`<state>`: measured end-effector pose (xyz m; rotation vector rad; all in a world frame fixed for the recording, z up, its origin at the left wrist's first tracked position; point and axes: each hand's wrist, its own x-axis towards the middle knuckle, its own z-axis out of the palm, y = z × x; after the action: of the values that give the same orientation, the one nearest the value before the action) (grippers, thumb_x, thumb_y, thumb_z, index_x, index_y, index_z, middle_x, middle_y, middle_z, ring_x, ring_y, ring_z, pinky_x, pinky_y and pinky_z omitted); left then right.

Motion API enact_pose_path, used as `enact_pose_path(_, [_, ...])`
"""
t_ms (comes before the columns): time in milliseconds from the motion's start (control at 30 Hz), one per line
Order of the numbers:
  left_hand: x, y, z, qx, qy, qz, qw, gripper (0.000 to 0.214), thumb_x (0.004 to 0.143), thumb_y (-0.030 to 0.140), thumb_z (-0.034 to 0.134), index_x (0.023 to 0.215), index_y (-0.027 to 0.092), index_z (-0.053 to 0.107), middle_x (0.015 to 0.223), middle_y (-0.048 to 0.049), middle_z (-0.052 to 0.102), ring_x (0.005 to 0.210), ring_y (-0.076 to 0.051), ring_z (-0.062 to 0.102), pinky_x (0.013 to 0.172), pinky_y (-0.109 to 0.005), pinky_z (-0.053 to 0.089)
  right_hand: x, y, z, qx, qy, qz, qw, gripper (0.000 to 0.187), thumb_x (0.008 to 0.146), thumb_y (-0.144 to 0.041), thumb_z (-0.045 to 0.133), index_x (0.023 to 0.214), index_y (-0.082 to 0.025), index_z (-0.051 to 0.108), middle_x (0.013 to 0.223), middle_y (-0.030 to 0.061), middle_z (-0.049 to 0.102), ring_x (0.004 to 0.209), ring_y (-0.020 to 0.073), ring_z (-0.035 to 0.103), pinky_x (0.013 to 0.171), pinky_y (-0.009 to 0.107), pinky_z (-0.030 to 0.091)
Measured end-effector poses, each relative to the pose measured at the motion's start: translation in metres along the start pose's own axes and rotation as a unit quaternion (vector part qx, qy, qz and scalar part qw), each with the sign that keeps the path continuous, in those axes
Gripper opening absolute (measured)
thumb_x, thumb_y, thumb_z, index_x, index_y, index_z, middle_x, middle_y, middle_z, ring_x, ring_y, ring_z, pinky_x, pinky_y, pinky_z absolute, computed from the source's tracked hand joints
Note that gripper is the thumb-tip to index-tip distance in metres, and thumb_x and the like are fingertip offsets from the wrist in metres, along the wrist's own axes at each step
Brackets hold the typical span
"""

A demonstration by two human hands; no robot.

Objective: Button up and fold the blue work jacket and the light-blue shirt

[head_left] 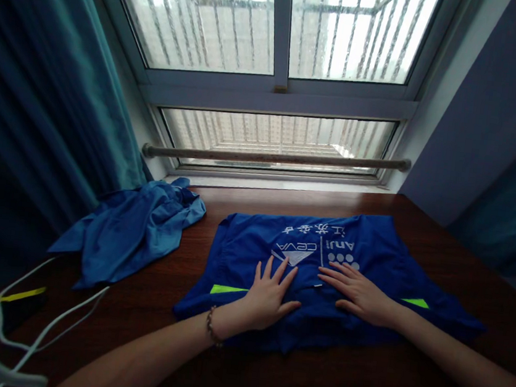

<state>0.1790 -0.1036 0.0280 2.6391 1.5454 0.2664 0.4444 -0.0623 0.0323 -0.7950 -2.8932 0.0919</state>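
A dark blue shirt (253,236) with white printed lettering and a lime-green patch near each side lies spread on the brown wooden table. The lettering appears upside down from where I look. On the left half of the cloth rests my left hand (269,297), fingers spread, just below the white triangle logo; a beaded bracelet circles that wrist. My right hand (361,293) lies flat on the right half, its fingertips beside the printed dots. Neither hand grips the fabric. A small white-tipped tag or pull (317,286) shows between the hands.
A crumpled lighter blue cloth (142,224) lies at the table's left. White cables (44,334) run over the lower left, near a dark item with a yellow strip (23,295). Behind the table (234,198) are a horizontal bar (281,157) and a barred window; curtains (67,72) hang at the left.
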Motion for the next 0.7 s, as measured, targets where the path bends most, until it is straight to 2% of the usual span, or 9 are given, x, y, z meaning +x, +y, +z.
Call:
enact_pose_path(100, [-0.001,-0.008,0.019,-0.006,-0.040,0.001,0.999,0.071,0.076,0.064,0.024,0.136,0.027,0.013,0.143,-0.0089,0.012,0.127,-0.039,0.010,0.095,-0.062,0.014,-0.005,0.002,0.021,0.025,-0.029,0.034,0.999,0.054,0.086,-0.048,0.033,0.135,-0.029,0.020,0.139,-0.0006,0.026,0.127,0.0240,0.019,0.101,0.046,0.019])
enact_pose_path(200, [0.005,-0.022,0.017,-0.003,-0.058,0.054,0.997,0.070,0.076,0.065,0.024,0.136,0.031,0.008,0.144,-0.0055,0.009,0.128,-0.037,0.008,0.097,-0.060,0.012,-0.010,-0.014,0.028,-0.002,-0.023,0.078,0.997,0.056,0.086,-0.049,0.031,0.136,-0.027,0.017,0.139,0.0015,0.024,0.125,0.0280,0.021,0.098,0.049,0.022])
enact_pose_path(300, [0.017,-0.036,0.007,0.020,-0.069,0.090,0.993,0.074,0.070,0.068,0.034,0.133,0.038,0.012,0.144,-0.0022,0.011,0.128,-0.037,0.009,0.096,-0.061,0.011,-0.007,-0.040,0.015,-0.043,-0.025,0.093,0.994,0.071,0.078,-0.059,0.037,0.135,-0.018,0.025,0.136,0.0116,0.030,0.114,0.0347,0.036,0.087,0.050,0.034])
enact_pose_path(367, [0.026,-0.042,0.004,0.054,-0.036,0.057,0.996,0.081,0.062,0.069,0.046,0.132,0.040,0.017,0.144,-0.0026,0.012,0.127,-0.040,0.007,0.094,-0.065,0.008,0.003,-0.056,-0.001,-0.057,-0.053,0.083,0.994,0.080,0.071,-0.068,0.038,0.127,-0.011,0.040,0.125,0.0198,0.043,0.097,0.0356,0.049,0.075,0.048,0.040])
enact_pose_path(433, [0.033,-0.045,0.006,0.087,0.020,0.004,0.996,0.087,0.056,0.064,0.057,0.131,0.039,0.020,0.144,-0.0040,0.012,0.127,-0.042,0.004,0.093,-0.066,0.005,0.019,-0.067,-0.015,-0.060,-0.059,0.069,0.994,0.080,0.070,-0.071,0.035,0.117,-0.009,0.051,0.112,0.0214,0.053,0.091,0.0353,0.051,0.073,0.048,0.040])
enact_pose_path(500, [0.035,-0.048,0.010,0.104,0.073,-0.036,0.991,0.088,0.057,0.059,0.061,0.132,0.037,0.021,0.143,-0.0048,0.013,0.127,-0.042,0.003,0.094,-0.065,0.006,0.035,-0.075,-0.020,-0.051,-0.029,0.048,0.997,0.074,0.073,-0.070,0.031,0.118,-0.013,0.050,0.117,0.0179,0.050,0.106,0.0381,0.042,0.084,0.054,0.032])
enact_pose_path(567, [0.034,-0.052,0.014,0.102,0.111,-0.064,0.986,0.084,0.062,0.055,0.059,0.133,0.034,0.020,0.143,-0.0063,0.014,0.128,-0.039,0.005,0.095,-0.063,0.010,0.048,-0.080,-0.014,-0.021,-0.004,0.042,0.999,0.068,0.077,-0.065,0.031,0.128,-0.021,0.038,0.131,0.0116,0.038,0.120,0.0384,0.026,0.092,0.058,0.021])
enact_pose_path(633, [0.032,-0.059,0.017,0.073,0.106,-0.051,0.990,0.076,0.070,0.054,0.051,0.134,0.030,0.018,0.141,-0.0076,0.020,0.128,-0.036,0.011,0.095,-0.061,0.015,0.054,-0.083,-0.001,0.021,-0.004,0.065,0.998,0.062,0.081,-0.059,0.031,0.134,-0.027,0.025,0.138,0.0056,0.028,0.124,0.0359,0.017,0.094,0.060,0.016])
enact_pose_path(700, [0.030,-0.067,0.016,0.035,0.066,0.007,0.997,0.069,0.076,0.053,0.043,0.135,0.029,0.016,0.139,-0.0073,0.027,0.127,-0.032,0.018,0.096,-0.059,0.019,0.055,-0.084,0.012,0.056,-0.012,0.093,0.994,0.058,0.083,-0.053,0.031,0.135,-0.031,0.018,0.139,0.0017,0.026,0.126,0.0331,0.015,0.096,0.059,0.015])
